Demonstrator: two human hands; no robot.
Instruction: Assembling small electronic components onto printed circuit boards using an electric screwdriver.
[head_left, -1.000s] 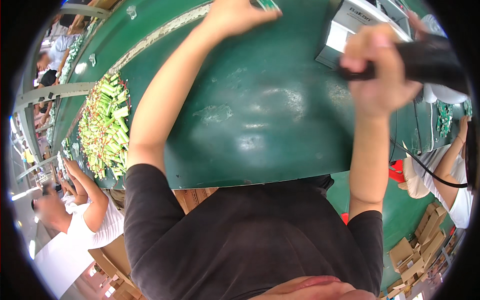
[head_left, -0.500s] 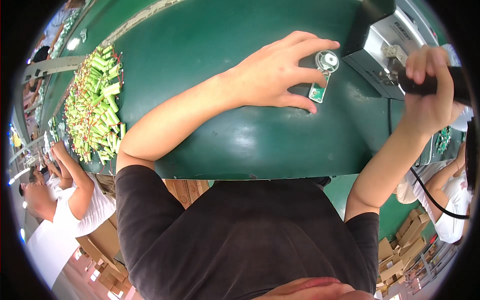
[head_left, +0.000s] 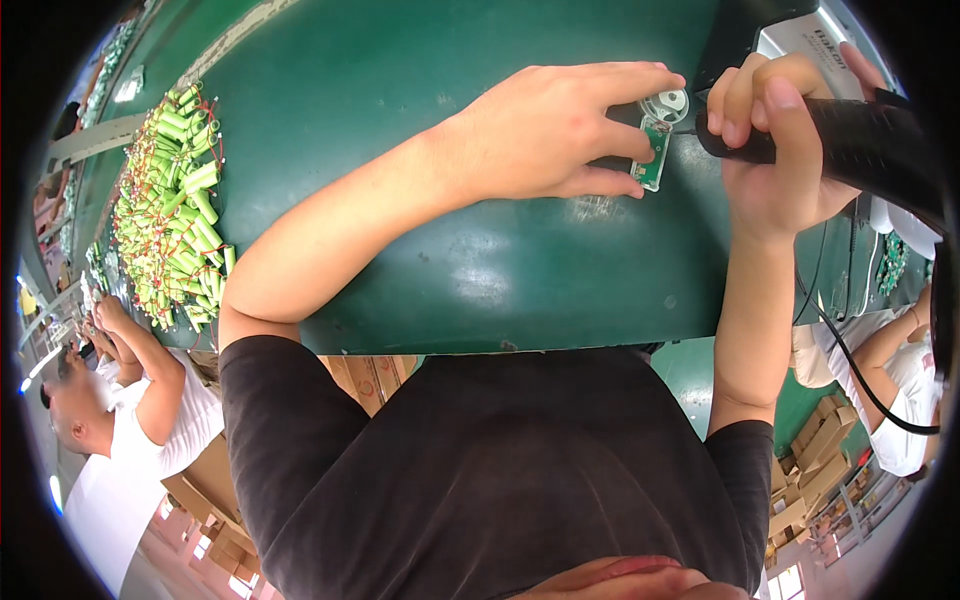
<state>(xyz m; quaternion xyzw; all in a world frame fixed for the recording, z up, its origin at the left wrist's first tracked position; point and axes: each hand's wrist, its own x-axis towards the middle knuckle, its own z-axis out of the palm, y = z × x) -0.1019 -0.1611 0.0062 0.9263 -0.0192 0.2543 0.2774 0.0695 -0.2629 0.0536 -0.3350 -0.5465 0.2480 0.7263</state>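
Note:
My left hand (head_left: 590,130) lies over a small circuit-board assembly (head_left: 654,160) on the green table. Its fingers are bent around the piece, pinning it between fingertips and thumb. The assembly has a green board in a clear frame and a round part with a pale disc at its far end. In my right hand (head_left: 775,150), the fingers wrap around a black cylindrical tool (head_left: 860,140) with a thick handle. A thin shaft runs from its left end toward the board; whether its tip touches is unclear.
A heap of green cylindrical cells with red wires (head_left: 180,220) covers the table's left side. Behind my right hand stands a silver and black box (head_left: 805,40). A black cable (head_left: 870,405) hangs at right. Co-workers sit on both sides, the left one in a white shirt (head_left: 175,410).
My right hand has brought the black tool leftward from in front of the silver box to the board. My left hand has shifted slightly, its fingers closing nearer the board.

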